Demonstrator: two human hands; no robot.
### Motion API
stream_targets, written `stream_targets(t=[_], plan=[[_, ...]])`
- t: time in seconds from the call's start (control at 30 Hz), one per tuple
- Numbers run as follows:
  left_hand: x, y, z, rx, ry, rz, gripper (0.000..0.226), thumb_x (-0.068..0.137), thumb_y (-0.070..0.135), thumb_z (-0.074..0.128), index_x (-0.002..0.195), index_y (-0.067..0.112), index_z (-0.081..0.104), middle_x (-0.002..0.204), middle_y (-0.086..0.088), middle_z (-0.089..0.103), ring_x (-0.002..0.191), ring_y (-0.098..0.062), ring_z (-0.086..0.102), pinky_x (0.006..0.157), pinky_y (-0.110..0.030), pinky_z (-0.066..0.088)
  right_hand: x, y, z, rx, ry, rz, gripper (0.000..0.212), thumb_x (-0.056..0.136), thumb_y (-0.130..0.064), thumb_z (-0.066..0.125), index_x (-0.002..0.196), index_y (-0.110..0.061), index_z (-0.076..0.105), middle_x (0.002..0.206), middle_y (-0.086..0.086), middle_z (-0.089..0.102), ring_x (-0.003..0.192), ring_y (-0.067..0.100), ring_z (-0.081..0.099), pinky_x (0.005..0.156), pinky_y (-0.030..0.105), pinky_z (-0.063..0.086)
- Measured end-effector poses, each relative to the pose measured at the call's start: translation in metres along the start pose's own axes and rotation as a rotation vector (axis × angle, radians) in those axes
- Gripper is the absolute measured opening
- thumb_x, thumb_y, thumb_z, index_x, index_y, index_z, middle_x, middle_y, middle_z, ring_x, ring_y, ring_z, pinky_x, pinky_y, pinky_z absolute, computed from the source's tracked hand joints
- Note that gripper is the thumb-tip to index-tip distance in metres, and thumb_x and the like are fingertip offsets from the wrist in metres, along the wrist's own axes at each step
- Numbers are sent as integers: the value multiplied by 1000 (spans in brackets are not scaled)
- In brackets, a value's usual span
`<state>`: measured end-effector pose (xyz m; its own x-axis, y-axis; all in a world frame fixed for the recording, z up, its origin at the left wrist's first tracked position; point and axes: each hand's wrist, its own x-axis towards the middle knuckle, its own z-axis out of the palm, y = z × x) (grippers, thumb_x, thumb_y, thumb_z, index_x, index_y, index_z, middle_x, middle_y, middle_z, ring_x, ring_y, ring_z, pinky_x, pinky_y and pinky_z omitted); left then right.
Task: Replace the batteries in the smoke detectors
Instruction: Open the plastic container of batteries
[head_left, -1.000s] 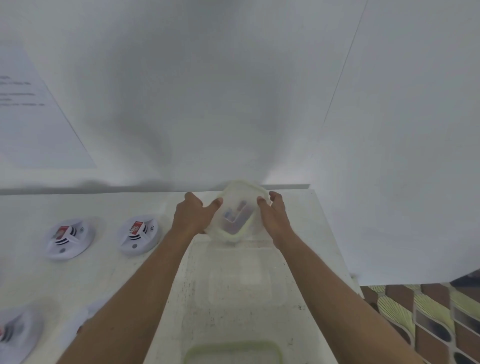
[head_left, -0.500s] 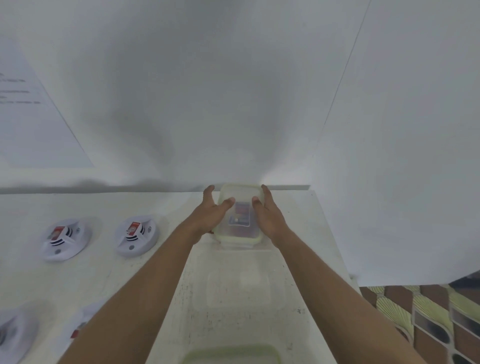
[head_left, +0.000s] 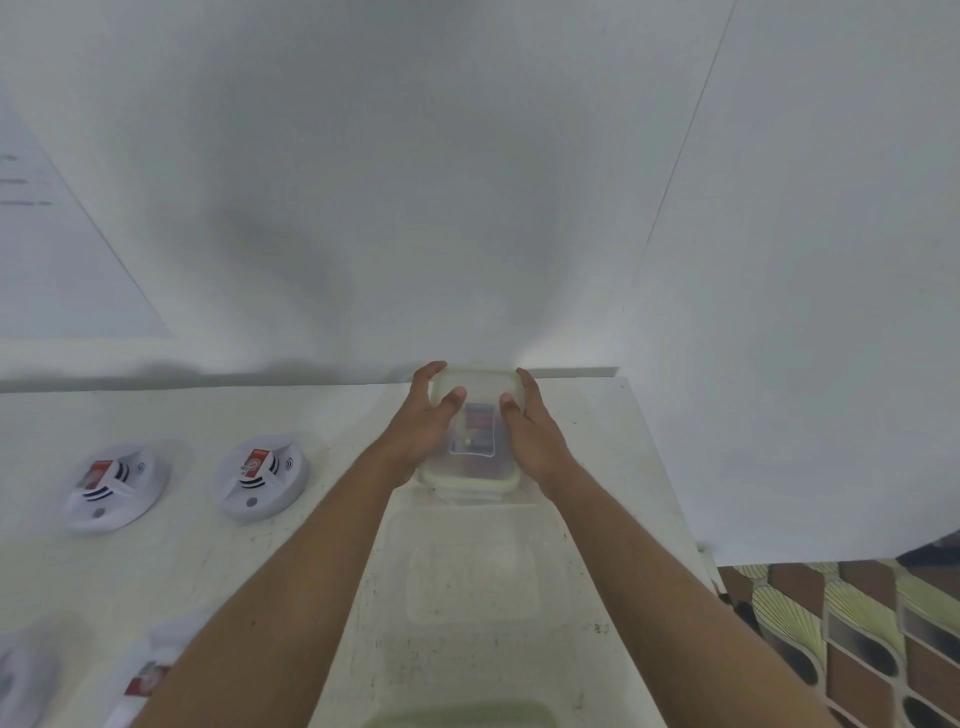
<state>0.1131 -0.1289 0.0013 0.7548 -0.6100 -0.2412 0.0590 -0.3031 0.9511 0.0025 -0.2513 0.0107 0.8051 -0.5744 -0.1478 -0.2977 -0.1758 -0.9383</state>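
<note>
Two hands on one box, and that's the whole story right now. The clear container (head_left: 475, 410) sits at twelve o'clock on the white table (head_left: 182, 571), hard up against the wall (head_left: 467, 208), with its pale green-rimmed lid on. The left hand (head_left: 418, 423) clamps its nine o'clock side and the right hand (head_left: 532, 428) its three o'clock side. The fingers curl round the far corners and both thumbs (head_left: 456, 396) press down on the lid.

Through the plastic there are blurred red and blue shapes, most likely the batteries (head_left: 478, 423), though no label is readable. Over at nine and ten o'clock two smoke detectors (head_left: 262, 475) wait face up, well apart from the box, and more peek in at eight o'clock. An empty tub (head_left: 472, 577) lies just at six o'clock of the container.

How will it handle? Light, I'd say, and stiff, with smooth walls that could slip under a loose grip, and the contents look free to slide if it tips. The best hold looks to be the two long sides just under the rim, keeping the box level. The soft seal probably wants peeling from a corner, with one hand steadying the base.
</note>
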Motion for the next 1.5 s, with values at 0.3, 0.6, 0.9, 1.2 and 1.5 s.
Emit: stream_targets(t=[0.3,0.6,0.9,1.2,1.5], plan=[[0,1,1,20,95,38,45,92,49,63,133,48,43,135,-3,51,125,-21,49,108,-45,44,-4,-6,-3,6,-21,3,48,111,-26,31,157,-25,19,147,-1,43,121,11,42,96,19,28],[-3,4,4,112,91,67,54,105,35,45,155,35,25,161,11,24,146,-14,28,120,-40,28,-6,-5,-9,21,7,161,70,103,-36,49,158,-19,10,146,4,43,129,26,48,101,34,40],[-13,13,-4,-61,380,-118,36,91,18,58,126,20,50,120,-2,58,91,-16,59,82,-40,55,-17,-1,-14,-111,-46,113,33,105,-37,47,132,-20,46,125,4,60,104,21,59,79,30,43],[-24,4,-24,275,330,-40,62,84,63,62,133,27,53,131,1,58,119,-24,56,100,-41,49,6,-12,-12,-315,-127,69,37,103,-44,42,135,-36,59,141,7,49,123,29,55,108,47,46],[-46,-3,-29,193,350,-149,56,78,63,71,103,14,62,99,-3,64,75,-19,67,50,-27,54,-15,3,-18,-127,58,142,52,104,-41,44,151,-19,39,153,6,42,137,27,44,110,38,37]])
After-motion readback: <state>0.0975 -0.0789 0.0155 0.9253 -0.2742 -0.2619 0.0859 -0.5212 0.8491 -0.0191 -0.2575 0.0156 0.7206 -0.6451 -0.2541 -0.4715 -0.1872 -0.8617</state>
